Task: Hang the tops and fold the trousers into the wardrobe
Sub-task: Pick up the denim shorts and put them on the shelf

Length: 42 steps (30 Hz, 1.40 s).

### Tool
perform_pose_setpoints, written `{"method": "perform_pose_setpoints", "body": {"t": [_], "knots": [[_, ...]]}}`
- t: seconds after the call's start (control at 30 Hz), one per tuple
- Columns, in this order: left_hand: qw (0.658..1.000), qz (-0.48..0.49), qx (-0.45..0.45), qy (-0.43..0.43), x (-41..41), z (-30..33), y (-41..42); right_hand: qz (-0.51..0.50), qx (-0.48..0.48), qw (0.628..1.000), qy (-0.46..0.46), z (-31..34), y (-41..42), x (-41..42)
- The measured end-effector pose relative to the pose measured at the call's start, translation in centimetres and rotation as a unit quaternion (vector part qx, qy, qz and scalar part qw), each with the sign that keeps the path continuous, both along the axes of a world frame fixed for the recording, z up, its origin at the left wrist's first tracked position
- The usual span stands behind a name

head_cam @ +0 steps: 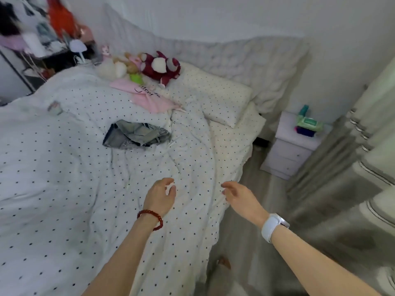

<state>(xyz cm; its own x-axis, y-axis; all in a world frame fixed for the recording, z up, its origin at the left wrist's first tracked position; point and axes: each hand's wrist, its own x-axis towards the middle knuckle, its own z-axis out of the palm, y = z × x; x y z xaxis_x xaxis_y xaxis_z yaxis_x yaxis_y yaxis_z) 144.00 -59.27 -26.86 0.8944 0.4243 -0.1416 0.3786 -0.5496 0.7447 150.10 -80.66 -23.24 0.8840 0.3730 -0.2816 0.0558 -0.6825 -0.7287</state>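
Observation:
A crumpled pair of grey denim trousers (136, 135) lies in the middle of the dotted white duvet (64, 167). A pink top (149, 97) lies spread further back, near the soft toys. My left hand (161, 194), with a red bead bracelet on its wrist, hovers over the duvet with loosely curled fingers and holds nothing. My right hand (237, 194), with a white watch on its wrist, reaches out near the bed's right edge, fingers relaxed and empty. Both hands are well short of the trousers. The wardrobe (376, 129) stands at the right.
Soft toys (158, 65) sit at the head of the bed beside a dotted pillow (215, 97). A white nightstand (292, 144) with a wipes pack stands right of the bed. A narrow strip of floor (267, 210) runs between bed and wardrobe. A cluttered rack (32, 28) stands back left.

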Motion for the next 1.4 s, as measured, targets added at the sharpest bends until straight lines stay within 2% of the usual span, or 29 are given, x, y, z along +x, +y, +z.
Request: {"method": "perform_pose_setpoints", "body": {"t": [0.1, 0.2, 0.4, 0.53, 0.67, 0.73, 0.8, 0.87, 0.93, 1.03, 1.1, 1.17, 1.23, 1.3, 1.4], "knots": [[0.997, 0.065, 0.009, 0.036, 7.7, -2.2, 2.7, 0.058, -0.011, 0.998, 0.011, -1.8, 2.7, 10.4], [0.992, 0.089, 0.041, 0.074, 13.7, -4.2, 5.1, 0.094, -0.026, 0.995, 0.014, -2.9, 5.9, 17.8], [0.968, 0.034, 0.183, 0.169, 24.9, -8.0, 10.8, 0.185, -0.072, 0.980, 0.016, -7.2, 13.2, 28.6], [0.931, -0.027, 0.298, 0.210, 33.5, -12.0, 15.3, 0.250, -0.112, 0.962, -0.023, -11.8, 18.0, 35.7], [0.879, -0.110, 0.389, 0.253, 39.6, -16.4, 19.4, 0.322, -0.163, 0.930, -0.071, -16.5, 21.7, 40.8], [0.840, -0.156, 0.433, 0.288, 41.0, -18.0, 21.0, 0.354, -0.190, 0.913, -0.079, -18.2, 22.8, 42.2], [0.825, -0.170, 0.456, 0.287, 42.0, -19.3, 22.5, 0.374, -0.209, 0.901, -0.071, -19.7, 23.6, 43.1], [0.844, -0.166, 0.456, 0.228, 42.8, -20.1, 23.4, 0.378, -0.208, 0.901, -0.044, -20.6, 24.4, 43.8], [0.879, -0.130, 0.432, 0.153, 43.5, -19.5, 24.1, 0.375, -0.187, 0.908, -0.018, -20.9, 25.3, 44.5], [0.947, -0.003, 0.312, 0.070, 43.4, -16.8, 24.9, 0.352, -0.128, 0.927, 0.026, -20.0, 27.0, 45.2], [0.966, 0.098, 0.237, 0.019, 42.8, -13.9, 25.4, 0.319, -0.073, 0.943, 0.065, -18.7, 28.4, 45.6], [0.965, 0.188, 0.181, -0.007, 41.4, -10.5, 26.3, 0.320, -0.025, 0.943, 0.091, -16.5, 30.1, 45.8], [0.954, 0.262, 0.138, -0.051, 39.6, -6.9, 26.8, 0.371, -0.007, 0.924, 0.095, -14.0, 31.6, 45.8], [0.933, 0.330, 0.105, -0.104, 37.7, -3.1, 26.9, 0.434, -0.010, 0.897, 0.078, -11.8, 32.7, 45.5], [0.910, 0.375, 0.044, -0.168, 34.5, 2.9, 25.7, 0.503, -0.015, 0.864, 0.022, -8.6, 33.5, 44.7]]}}
